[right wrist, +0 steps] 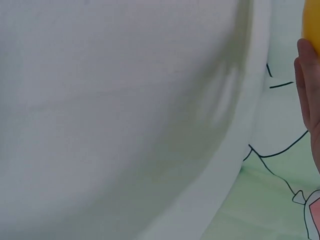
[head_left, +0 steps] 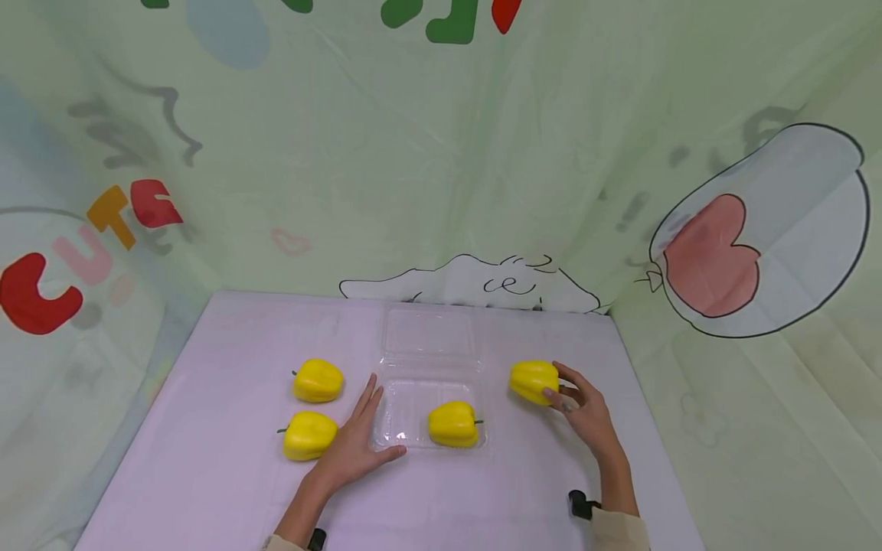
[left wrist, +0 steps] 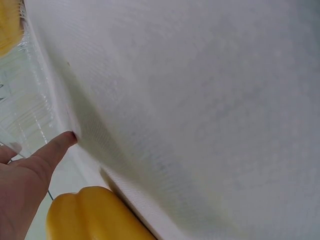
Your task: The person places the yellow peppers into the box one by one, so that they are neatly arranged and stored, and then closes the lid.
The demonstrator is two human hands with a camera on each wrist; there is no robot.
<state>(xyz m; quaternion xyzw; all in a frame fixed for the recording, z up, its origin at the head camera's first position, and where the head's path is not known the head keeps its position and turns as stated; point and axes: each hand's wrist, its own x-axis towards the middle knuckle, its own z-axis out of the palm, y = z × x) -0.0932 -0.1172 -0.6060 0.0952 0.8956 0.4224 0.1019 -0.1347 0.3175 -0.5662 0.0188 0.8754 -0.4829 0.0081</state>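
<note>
My right hand (head_left: 587,417) holds a yellow bell pepper (head_left: 534,382) by its stem end, to the right of a clear plastic clamshell box (head_left: 403,417). In the right wrist view only part of that hand (right wrist: 311,95) and a strip of the pepper (right wrist: 313,25) show. Another yellow bell pepper (head_left: 453,424) lies in the right half of the box's base, stem to the right. At the box's left front corner my left hand (head_left: 351,451) spreads its straight fingers; whether it touches the rim I cannot tell. Just left of it lies a yellow bell pepper (head_left: 308,436), also low in the left wrist view (left wrist: 100,215).
One more yellow bell pepper (head_left: 318,380) lies behind it on the left side of the white-covered table (head_left: 234,459). The box's lid (head_left: 429,331) lies folded open toward the back. Printed cloth walls (head_left: 413,168) enclose the table at the back and sides.
</note>
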